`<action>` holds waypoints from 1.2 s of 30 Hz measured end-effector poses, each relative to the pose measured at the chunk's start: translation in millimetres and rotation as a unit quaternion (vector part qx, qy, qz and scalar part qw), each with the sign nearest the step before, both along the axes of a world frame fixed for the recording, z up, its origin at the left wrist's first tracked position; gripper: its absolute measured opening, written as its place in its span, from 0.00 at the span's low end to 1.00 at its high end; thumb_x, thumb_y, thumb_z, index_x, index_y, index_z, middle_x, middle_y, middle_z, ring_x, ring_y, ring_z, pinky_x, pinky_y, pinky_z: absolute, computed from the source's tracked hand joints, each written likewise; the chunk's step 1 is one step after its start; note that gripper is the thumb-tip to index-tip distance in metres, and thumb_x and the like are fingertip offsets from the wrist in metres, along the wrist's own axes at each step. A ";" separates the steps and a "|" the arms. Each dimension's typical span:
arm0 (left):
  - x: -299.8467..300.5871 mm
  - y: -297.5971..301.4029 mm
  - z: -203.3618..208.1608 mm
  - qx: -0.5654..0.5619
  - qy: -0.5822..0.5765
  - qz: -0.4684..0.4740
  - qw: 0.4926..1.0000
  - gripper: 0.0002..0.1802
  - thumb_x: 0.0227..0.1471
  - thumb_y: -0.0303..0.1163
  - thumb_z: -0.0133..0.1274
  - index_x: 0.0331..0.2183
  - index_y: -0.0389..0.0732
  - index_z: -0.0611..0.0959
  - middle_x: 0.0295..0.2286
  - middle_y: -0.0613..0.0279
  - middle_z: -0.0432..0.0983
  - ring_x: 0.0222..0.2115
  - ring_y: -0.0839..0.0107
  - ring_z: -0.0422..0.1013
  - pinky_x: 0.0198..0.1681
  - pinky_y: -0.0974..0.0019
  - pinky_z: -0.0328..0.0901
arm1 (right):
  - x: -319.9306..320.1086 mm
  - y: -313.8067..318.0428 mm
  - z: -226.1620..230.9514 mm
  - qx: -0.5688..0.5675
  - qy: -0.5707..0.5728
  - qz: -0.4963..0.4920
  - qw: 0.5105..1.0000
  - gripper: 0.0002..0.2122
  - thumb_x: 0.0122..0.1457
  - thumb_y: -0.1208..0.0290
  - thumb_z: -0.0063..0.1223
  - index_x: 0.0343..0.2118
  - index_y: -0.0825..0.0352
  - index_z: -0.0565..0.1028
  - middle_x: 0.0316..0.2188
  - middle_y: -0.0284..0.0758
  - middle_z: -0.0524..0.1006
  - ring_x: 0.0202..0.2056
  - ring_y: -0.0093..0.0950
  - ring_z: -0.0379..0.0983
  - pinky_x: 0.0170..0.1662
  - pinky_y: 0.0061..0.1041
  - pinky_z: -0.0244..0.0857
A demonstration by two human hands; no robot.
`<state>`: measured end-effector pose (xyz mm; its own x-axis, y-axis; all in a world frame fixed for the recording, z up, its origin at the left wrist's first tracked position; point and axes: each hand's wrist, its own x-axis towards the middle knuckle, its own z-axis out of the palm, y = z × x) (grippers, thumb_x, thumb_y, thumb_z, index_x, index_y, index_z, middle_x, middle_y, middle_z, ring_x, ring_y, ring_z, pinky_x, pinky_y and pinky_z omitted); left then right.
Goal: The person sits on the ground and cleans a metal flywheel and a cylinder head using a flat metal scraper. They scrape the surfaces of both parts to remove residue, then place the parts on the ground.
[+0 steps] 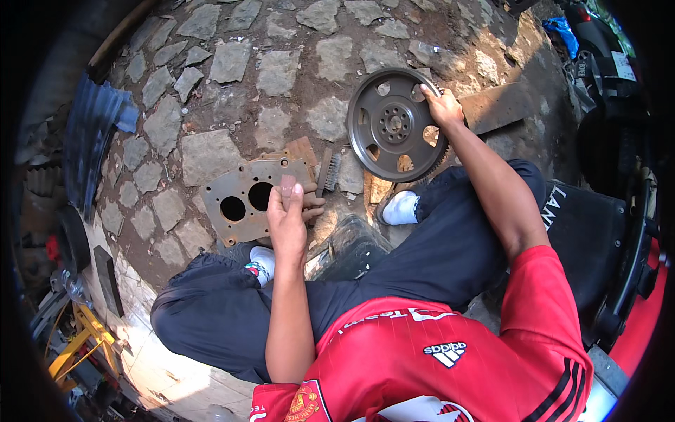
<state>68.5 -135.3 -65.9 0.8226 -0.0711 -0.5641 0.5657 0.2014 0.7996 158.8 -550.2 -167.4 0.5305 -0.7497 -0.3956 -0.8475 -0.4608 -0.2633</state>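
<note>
My right hand [444, 110] grips the upper right rim of a dark metal flywheel [374, 128]. The wheel has a toothed edge, several openings and a ring of bolt holes around its centre, and it is tilted with its broad face toward me. Between the thumb and fingers of my left hand [290, 219] is a small reddish-brown block [287, 183]; I cannot tell its material. Just behind that hand, low by my foot, a grey metal engine block [242, 184] shows two round bores. Beside the block lies a wire brush [332, 172], partly hidden near my fingers.
Uneven paving stones [211, 156] set in dirt spread ahead. A rusty metal plate [498, 107] lies right of the flywheel. Corrugated sheet [90, 137] stands at left, above a yellow metal frame [90, 337]. A black motorcycle seat [583, 221] is close on my right.
</note>
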 end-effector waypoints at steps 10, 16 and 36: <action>-36.9 -29.2 -8.2 -0.063 0.005 -0.057 0.996 0.14 0.70 0.38 0.52 0.46 0.36 0.75 0.39 0.55 0.82 0.33 0.70 0.80 0.35 0.67 0.76 | -101.1 5.9 -63.3 0.070 -0.041 -0.220 0.972 0.43 0.62 0.31 0.50 0.61 0.74 0.72 0.61 0.57 0.73 0.63 0.53 0.69 0.66 0.46 0.62; -65.1 -38.4 -60.8 -0.069 0.207 -0.062 0.974 0.15 0.70 0.40 0.51 0.48 0.38 0.75 0.42 0.55 0.78 0.38 0.64 0.80 0.44 0.60 0.76 | -135.5 45.6 -82.9 0.143 -0.065 -0.325 0.932 0.43 0.68 0.34 0.43 0.62 0.79 0.72 0.64 0.56 0.71 0.66 0.50 0.66 0.67 0.43 0.60; -61.7 -127.7 -159.2 -0.322 0.392 0.140 0.850 0.16 0.69 0.35 0.46 0.55 0.48 0.76 0.58 0.71 0.72 0.66 0.54 0.62 0.68 0.30 0.50 | -153.9 29.0 -107.1 -0.002 -0.009 -0.284 0.959 0.46 0.60 0.25 0.43 0.57 0.72 0.78 0.58 0.54 0.77 0.62 0.50 0.71 0.67 0.42 0.60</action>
